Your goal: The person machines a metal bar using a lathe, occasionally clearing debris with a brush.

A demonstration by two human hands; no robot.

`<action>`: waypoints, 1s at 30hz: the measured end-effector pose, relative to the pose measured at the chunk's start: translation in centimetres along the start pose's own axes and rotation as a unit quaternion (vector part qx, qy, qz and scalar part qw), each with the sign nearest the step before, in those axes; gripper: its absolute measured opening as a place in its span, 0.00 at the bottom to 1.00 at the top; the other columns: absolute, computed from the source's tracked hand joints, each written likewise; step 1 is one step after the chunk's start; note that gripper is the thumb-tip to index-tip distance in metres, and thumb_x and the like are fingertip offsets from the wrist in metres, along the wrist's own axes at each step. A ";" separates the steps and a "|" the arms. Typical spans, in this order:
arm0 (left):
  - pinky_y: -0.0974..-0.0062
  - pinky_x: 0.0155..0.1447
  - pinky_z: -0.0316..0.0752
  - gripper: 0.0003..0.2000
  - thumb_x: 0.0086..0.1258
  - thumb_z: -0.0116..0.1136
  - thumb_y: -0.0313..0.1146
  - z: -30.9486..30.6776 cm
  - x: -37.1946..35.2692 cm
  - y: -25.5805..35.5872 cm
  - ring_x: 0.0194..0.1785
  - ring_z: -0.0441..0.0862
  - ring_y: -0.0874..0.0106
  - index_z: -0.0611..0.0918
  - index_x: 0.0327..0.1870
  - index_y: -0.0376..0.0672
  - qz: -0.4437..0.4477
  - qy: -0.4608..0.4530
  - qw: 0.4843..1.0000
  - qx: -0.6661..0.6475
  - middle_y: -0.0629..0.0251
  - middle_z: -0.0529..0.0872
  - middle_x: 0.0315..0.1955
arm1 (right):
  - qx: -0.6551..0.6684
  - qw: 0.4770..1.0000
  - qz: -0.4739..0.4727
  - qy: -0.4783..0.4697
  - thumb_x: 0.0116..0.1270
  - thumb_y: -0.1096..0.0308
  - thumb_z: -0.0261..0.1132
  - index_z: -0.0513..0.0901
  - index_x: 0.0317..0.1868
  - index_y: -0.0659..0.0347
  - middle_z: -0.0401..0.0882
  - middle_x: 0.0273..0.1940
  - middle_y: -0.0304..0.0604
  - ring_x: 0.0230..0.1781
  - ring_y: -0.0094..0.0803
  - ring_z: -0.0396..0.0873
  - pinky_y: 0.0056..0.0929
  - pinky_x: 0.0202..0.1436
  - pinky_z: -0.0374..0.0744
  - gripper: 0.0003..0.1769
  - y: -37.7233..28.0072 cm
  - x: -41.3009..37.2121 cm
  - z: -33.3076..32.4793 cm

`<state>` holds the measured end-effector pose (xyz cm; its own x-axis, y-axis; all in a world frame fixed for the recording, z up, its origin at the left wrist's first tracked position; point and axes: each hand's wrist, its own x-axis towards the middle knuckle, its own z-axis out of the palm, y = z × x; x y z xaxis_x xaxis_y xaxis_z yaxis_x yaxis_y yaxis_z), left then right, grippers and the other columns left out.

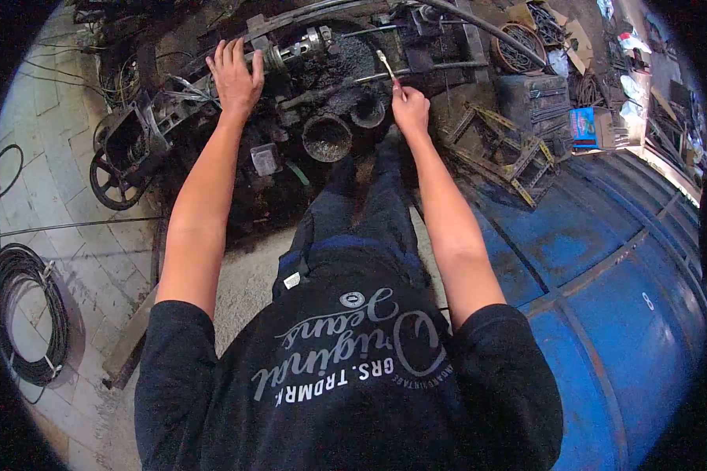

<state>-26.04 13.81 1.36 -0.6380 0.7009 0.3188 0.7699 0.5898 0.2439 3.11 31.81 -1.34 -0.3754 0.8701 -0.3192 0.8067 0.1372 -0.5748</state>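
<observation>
My left hand (236, 74) lies with its fingers stretched out and thumb apart at the left end of a greasy lathe-like machine (283, 102). Just right of the thumb is a metal spindle-like part (302, 49) with slots in it. Whether the palm presses on the machine is hidden. In my right hand (411, 108) is a small brush (390, 69) with a reddish handle, its pale tip pointing up and away over the machine. Dark metal shavings (357, 63) cover the machine's bed below the spindle part. Two round containers (327, 140) stand at its near side.
A black handwheel (118, 180) sticks out at the machine's left. Coiled black cable (27, 314) lies on the tiled floor. On the right are a yellowish metal frame (503, 153), a bowl of metal pieces (518, 47), a blue box (583, 125) and a large blue metal surface (605, 275).
</observation>
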 end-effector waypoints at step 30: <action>0.41 0.74 0.50 0.23 0.72 0.52 0.46 -0.2 0.0 0.0 0.71 0.63 0.55 0.75 0.60 0.38 0.002 0.003 1.000 0.002 0.55 0.75 0.60 | 0.304 0.908 0.134 -0.256 0.74 0.54 0.55 0.79 0.31 0.66 0.67 0.15 0.35 0.15 0.27 0.68 0.30 0.18 0.62 0.22 -6.8 0.1 0.7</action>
<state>-26.03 13.79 1.58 -0.6344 0.7011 0.3254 0.7726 0.5880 0.2394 -2.72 30.60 2.06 -0.4911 0.4778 -0.7284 0.5577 -0.4700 -0.6842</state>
